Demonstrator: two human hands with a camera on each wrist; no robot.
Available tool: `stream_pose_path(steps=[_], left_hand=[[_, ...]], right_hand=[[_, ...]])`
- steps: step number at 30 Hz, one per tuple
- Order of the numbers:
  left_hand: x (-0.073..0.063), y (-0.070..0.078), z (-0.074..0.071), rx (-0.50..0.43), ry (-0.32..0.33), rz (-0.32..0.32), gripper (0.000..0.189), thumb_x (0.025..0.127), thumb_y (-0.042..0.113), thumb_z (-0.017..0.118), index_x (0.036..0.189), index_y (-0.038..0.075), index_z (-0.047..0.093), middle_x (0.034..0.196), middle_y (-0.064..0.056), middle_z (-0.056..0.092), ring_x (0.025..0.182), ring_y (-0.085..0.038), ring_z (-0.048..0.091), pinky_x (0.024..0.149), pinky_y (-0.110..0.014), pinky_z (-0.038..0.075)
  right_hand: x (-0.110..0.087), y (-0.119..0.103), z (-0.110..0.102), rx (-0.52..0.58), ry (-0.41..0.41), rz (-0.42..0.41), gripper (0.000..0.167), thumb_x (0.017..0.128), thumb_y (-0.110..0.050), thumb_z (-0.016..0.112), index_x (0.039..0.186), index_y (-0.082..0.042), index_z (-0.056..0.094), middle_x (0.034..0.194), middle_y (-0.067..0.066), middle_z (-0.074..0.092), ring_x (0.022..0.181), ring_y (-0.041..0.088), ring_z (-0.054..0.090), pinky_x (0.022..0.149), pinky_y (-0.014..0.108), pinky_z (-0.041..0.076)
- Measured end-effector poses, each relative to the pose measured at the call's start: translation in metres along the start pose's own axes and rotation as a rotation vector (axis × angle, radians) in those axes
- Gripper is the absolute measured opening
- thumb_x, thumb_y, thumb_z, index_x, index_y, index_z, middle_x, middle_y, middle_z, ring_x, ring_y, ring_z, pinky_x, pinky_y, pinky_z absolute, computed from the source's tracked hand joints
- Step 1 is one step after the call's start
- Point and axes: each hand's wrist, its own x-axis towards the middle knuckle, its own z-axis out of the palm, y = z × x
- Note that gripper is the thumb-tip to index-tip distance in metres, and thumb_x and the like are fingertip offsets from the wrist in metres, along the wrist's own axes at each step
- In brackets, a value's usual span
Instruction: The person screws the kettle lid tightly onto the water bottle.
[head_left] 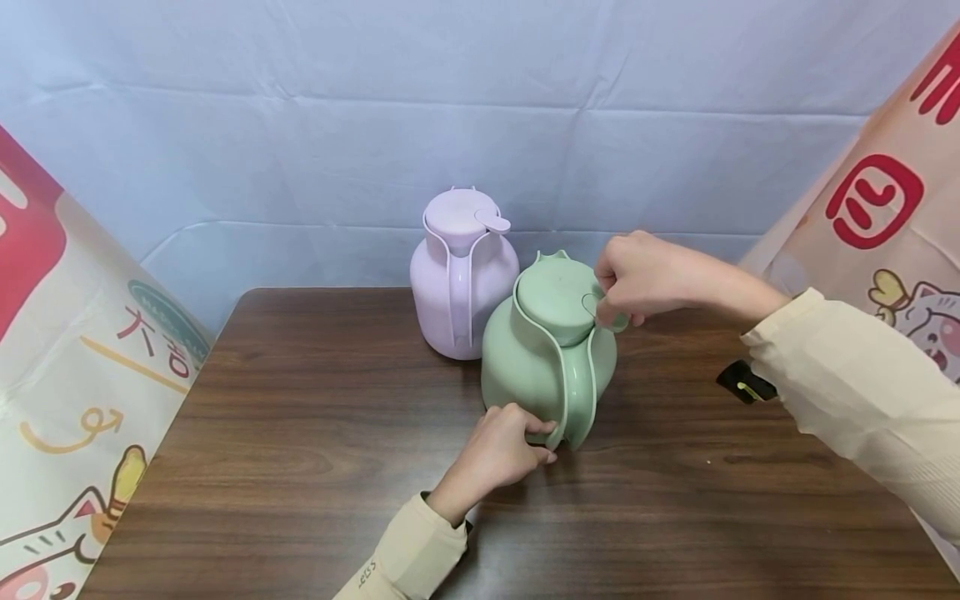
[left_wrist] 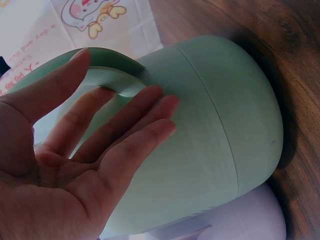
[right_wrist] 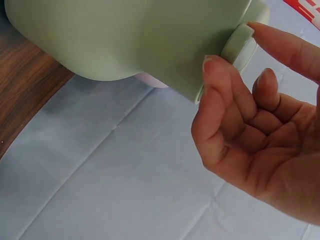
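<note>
A light green insulated jug (head_left: 517,371) stands on the wooden table, its handle (head_left: 576,396) toward me. My left hand (head_left: 502,446) pinches the handle low down, thumb on its outer side and index finger on the inner. In the left wrist view its other fingers (left_wrist: 132,150) extend beside the jug's body. At the lid (head_left: 555,287), my right hand (head_left: 648,275) pinches the small lever (right_wrist: 237,45) between thumb and index finger, the rest of its fingers curled in. Right behind the green jug, to its left, stands a similar lilac jug (head_left: 431,287), its lid lever pointing right.
The brown wooden table (head_left: 300,467) ends at a pale blue cloth backdrop (head_left: 337,167). Printed sheets with cartoon cats hang at the left (head_left: 90,375) and right (head_left: 885,225). A small black object (head_left: 745,383) shows beside the right sleeve.
</note>
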Motion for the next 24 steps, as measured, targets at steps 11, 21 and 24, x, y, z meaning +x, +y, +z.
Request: stream_pose_path(steps=[11, 21, 24], left_hand=[[-0.0005, -0.0001, 0.0, 0.002, 0.006, 0.003, 0.028, 0.07, 0.02, 0.078, 0.098, 0.015, 0.073, 0.097, 0.01, 0.067, 0.074, -0.001, 0.055, 0.083, -0.033, 0.043], [-0.0002, -0.0011, 0.0004, -0.011, 0.006, 0.006, 0.028, 0.07, 0.018, 0.078, 0.098, 0.014, 0.073, 0.098, 0.009, 0.067, 0.063, 0.002, 0.047, 0.068, -0.022, 0.042], [-0.0002, -0.0013, 0.0004, -0.006, 0.008, 0.011, 0.029, 0.07, 0.018, 0.078, 0.098, 0.013, 0.073, 0.097, 0.009, 0.068, 0.068, 0.001, 0.05, 0.066, -0.02, 0.042]], right_hand=[[-0.0005, -0.0043, 0.0035, 0.048, -0.019, 0.004, 0.025, 0.067, -0.009, 0.069, 0.056, -0.008, 0.047, 0.053, 0.005, 0.054, 0.046, 0.016, 0.059, 0.047, 0.03, 0.046], [-0.0003, -0.0091, 0.0048, 0.067, -0.054, 0.005, 0.024, 0.071, -0.008, 0.067, 0.058, -0.006, 0.048, 0.053, 0.007, 0.055, 0.047, 0.017, 0.058, 0.047, 0.031, 0.046], [-0.0005, -0.0101, 0.0054, 0.072, -0.057, 0.007, 0.023, 0.072, -0.008, 0.067, 0.059, -0.005, 0.048, 0.054, 0.007, 0.056, 0.048, 0.018, 0.058, 0.047, 0.031, 0.047]])
